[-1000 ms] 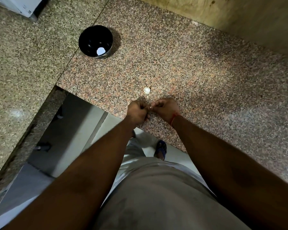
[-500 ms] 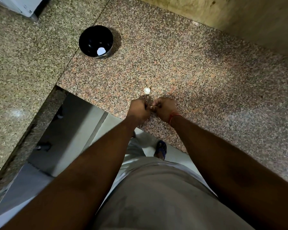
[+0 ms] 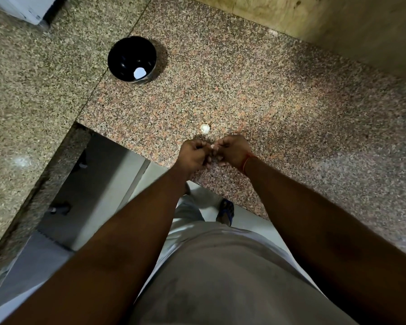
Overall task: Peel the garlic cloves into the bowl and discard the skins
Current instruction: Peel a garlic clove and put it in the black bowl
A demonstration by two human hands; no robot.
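Both forearms are bare, no sleeves reaching them. A thin red thread (image 3: 246, 162) circles the right wrist. A grey-beige shirt (image 3: 220, 277) covers the torso, pale light-grey trousers (image 3: 188, 209) show below it, and one foot wears a dark blue sandal (image 3: 226, 211)

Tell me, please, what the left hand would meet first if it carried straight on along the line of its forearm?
Probably the garlic piece lying on the granite counter just beyond the left hand; depth is unclear, so it might pass just beside it. Past that, the line runs over bare counter, well right of the black bowl.
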